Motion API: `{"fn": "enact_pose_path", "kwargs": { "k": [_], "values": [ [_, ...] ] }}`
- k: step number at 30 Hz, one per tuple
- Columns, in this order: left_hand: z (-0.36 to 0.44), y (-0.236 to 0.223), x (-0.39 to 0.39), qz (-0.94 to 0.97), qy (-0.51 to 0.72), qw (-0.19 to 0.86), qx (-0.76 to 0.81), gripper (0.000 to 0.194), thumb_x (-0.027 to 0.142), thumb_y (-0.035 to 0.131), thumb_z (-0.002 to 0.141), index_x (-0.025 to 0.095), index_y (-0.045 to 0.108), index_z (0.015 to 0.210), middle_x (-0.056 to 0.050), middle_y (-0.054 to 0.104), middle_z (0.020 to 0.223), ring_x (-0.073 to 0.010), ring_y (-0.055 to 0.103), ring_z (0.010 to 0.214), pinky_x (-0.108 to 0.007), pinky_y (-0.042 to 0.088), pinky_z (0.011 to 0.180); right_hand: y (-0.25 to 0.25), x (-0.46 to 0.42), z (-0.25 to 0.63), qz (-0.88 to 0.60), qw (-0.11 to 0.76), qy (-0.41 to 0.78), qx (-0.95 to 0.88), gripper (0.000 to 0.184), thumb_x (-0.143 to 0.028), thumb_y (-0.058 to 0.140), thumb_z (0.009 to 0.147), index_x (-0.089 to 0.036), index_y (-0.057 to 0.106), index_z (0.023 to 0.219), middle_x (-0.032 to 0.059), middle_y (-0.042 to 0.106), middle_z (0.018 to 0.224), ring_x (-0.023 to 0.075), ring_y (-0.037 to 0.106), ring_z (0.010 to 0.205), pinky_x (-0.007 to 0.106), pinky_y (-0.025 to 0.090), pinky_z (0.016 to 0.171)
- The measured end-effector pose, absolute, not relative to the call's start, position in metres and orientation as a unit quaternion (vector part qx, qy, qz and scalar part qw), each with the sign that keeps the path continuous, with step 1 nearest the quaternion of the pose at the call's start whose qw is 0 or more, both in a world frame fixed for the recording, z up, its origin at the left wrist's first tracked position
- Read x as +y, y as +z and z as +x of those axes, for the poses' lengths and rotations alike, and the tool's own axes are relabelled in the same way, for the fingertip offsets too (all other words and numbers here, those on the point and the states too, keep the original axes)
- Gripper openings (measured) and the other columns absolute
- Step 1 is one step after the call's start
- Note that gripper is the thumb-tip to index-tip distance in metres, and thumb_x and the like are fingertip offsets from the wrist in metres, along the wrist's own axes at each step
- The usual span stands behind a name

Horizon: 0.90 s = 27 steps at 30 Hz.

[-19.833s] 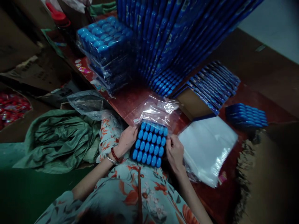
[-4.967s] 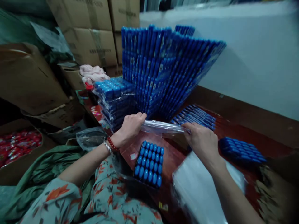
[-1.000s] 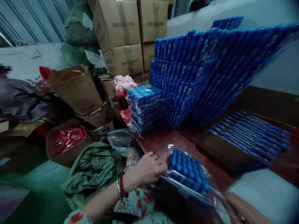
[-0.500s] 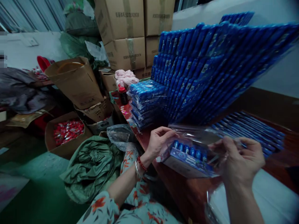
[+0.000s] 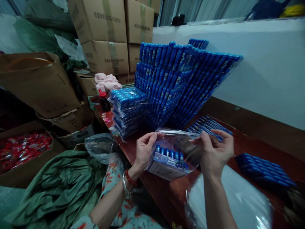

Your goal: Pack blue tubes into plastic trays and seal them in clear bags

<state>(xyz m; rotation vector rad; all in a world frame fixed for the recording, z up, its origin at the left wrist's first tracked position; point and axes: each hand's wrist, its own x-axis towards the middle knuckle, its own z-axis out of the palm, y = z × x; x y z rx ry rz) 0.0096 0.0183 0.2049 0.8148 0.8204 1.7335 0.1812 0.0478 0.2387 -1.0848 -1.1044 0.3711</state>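
A clear plastic bag (image 5: 178,136) is stretched between my two hands above the table. Inside it sits a purple-and-white box (image 5: 166,167) with a row of small blue bottles (image 5: 169,153) showing along its top. My left hand (image 5: 144,148) pinches the bag's left corner between thumb and fingers. On the right side, my right hand (image 5: 214,149) grips the bag's other edge, its thumb against bent fingers. The box appears to rest low in the bag, tilted a little. Below my right forearm lies a pile of clear plastic bags (image 5: 228,197).
Tall stacks of blue packs (image 5: 166,79) stand behind, beside shrink-wrapped blue packs (image 5: 128,108). More blue bottles (image 5: 264,170) lie at right on the red-brown table (image 5: 164,197). A red-capped bottle (image 5: 104,101), cartons (image 5: 102,35) and a box of red packets (image 5: 26,148) are at left.
My view has turned right, so everything sits further left in the picture. Both hands still hold the bag, now drawn wider and flatter over the box.
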Motion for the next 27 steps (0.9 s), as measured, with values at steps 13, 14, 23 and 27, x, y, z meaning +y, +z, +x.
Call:
{"fn": "enact_pose_path", "kwargs": {
  "k": [13, 14, 23, 27],
  "values": [
    [0.001, 0.207, 0.013, 0.462, 0.694, 0.367, 0.412, 0.024, 0.034, 0.056, 0.084, 0.017, 0.073, 0.090, -0.002, 0.072, 0.085, -0.0145, 0.064, 0.078, -0.022, 0.049, 0.073, 0.255, 0.028, 0.123, -0.286, 0.307, -0.293, -0.859, 0.028, -0.016, 0.046, 0.090, -0.017, 0.061, 0.113, 0.0075, 0.067, 0.103, 0.0207, 0.052, 0.101, 0.038, 0.034, 0.090],
    [-0.001, 0.207, 0.012, 0.479, 0.688, 0.346, 0.422, 0.024, 0.033, 0.056, 0.085, 0.017, 0.073, 0.089, -0.002, 0.072, 0.084, -0.0142, 0.063, 0.076, -0.022, 0.049, 0.072, 0.256, 0.031, 0.121, -0.273, 0.294, -0.294, -0.868, 0.027, -0.014, 0.045, 0.090, -0.015, 0.062, 0.111, 0.0077, 0.068, 0.099, 0.0205, 0.052, 0.099, 0.037, 0.034, 0.089],
    [-0.009, 0.204, 0.008, 0.469, 0.692, 0.318, 0.447, 0.024, 0.030, 0.052, 0.087, 0.017, 0.071, 0.088, -0.001, 0.071, 0.083, -0.0132, 0.063, 0.076, -0.020, 0.048, 0.072, 0.256, 0.043, 0.120, -0.218, 0.264, -0.249, -0.906, 0.025, -0.011, 0.042, 0.091, -0.011, 0.059, 0.110, 0.0091, 0.066, 0.108, 0.0184, 0.055, 0.094, 0.034, 0.036, 0.085],
    [-0.014, 0.204, 0.009, 0.487, 0.680, 0.297, 0.461, 0.025, 0.032, 0.051, 0.088, 0.017, 0.072, 0.089, 0.000, 0.071, 0.082, -0.0134, 0.063, 0.075, -0.020, 0.048, 0.070, 0.248, 0.042, 0.103, -0.212, 0.269, -0.263, -0.902, 0.020, -0.013, 0.043, 0.090, -0.011, 0.062, 0.097, 0.0084, 0.068, 0.088, 0.0177, 0.057, 0.083, 0.033, 0.038, 0.079]
  ]
}}
